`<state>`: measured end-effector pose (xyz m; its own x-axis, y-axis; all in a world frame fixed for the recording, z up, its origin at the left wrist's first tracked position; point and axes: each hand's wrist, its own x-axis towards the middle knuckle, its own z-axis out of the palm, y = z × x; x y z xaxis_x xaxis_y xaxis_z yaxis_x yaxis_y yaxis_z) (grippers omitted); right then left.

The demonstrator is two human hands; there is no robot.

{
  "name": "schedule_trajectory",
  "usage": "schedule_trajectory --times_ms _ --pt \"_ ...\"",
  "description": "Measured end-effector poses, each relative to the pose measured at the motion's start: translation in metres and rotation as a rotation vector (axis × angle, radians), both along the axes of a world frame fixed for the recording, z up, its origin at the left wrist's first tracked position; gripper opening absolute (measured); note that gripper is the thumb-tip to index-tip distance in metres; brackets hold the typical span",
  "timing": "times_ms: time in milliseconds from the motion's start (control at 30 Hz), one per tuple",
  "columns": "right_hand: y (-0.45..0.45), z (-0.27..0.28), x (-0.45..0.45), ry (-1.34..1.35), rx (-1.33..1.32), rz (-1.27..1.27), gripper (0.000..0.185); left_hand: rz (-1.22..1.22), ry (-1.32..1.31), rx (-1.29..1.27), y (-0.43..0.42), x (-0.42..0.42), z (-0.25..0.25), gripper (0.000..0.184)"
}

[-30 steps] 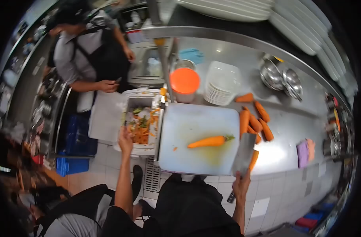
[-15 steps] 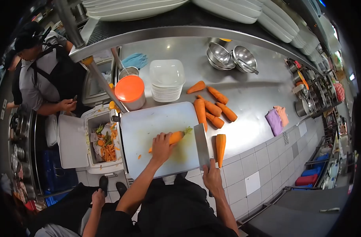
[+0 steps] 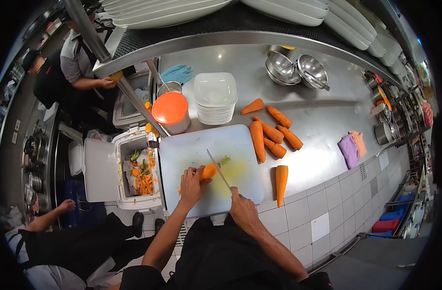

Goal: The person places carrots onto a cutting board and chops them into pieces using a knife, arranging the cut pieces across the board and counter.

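On the board (image 3: 187, 145), the left hand (image 3: 192, 187) grips a carrot (image 3: 210, 171); the right hand (image 3: 243, 210) clasps a knife (image 3: 222, 176). Leaves (image 3: 225, 159) show beyond it.

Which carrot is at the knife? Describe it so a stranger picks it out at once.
On the steel counter, find the pale cutting board beside the open bin. The carrot lies near the board's middle, with the left hand on it and the knife at its leafy end. It alone shows a green top; the other carrots lie to the board's right.
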<state>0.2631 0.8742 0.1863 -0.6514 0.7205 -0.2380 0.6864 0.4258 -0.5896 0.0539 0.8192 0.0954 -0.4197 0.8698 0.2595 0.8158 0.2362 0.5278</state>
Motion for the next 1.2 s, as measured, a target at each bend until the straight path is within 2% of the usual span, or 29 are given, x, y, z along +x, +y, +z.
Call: schedule_trajectory --times_ms 433,533,667,767,833,900,1000,1067,1133,1200 --pt "0.012 0.004 -0.012 0.003 0.009 0.08 0.027 0.006 -0.02 -0.064 0.004 -0.001 0.005 0.051" --pt "0.015 -0.005 -0.017 -0.035 -0.001 0.104 0.026 0.0 -0.013 -0.087 0.005 -0.001 0.006 0.05" --pt "0.021 -0.034 -0.023 0.048 0.071 0.098 0.031 -0.004 -0.003 -0.101 0.011 -0.007 0.007 0.05" --pt "0.027 -0.027 -0.03 0.084 0.073 0.096 0.033 -0.011 0.04 -0.1 0.012 -0.012 0.009 0.051" --pt "0.028 -0.019 -0.031 0.112 0.088 0.106 0.034 -0.041 0.016 -0.117 0.013 -0.017 0.008 0.052" --pt "0.033 -0.014 -0.034 0.016 0.027 0.119 0.035 -0.045 0.023 -0.115 0.015 -0.016 0.007 0.051" --pt "0.038 -0.041 -0.037 0.09 0.025 0.085 0.04 -0.071 0.018 -0.164 0.013 -0.026 0.005 0.051" --pt "0.049 -0.043 -0.045 0.088 0.058 0.106 0.041 -0.085 0.026 -0.162 0.014 -0.028 0.002 0.05" --pt "0.05 -0.038 -0.054 0.11 0.107 0.119 0.041 -0.146 -0.073 -0.238 0.02 -0.04 0.004 0.051" --pt "0.047 -0.036 -0.055 0.043 0.022 0.126 0.042 -0.143 -0.024 -0.183 0.019 -0.036 0.003 0.052"
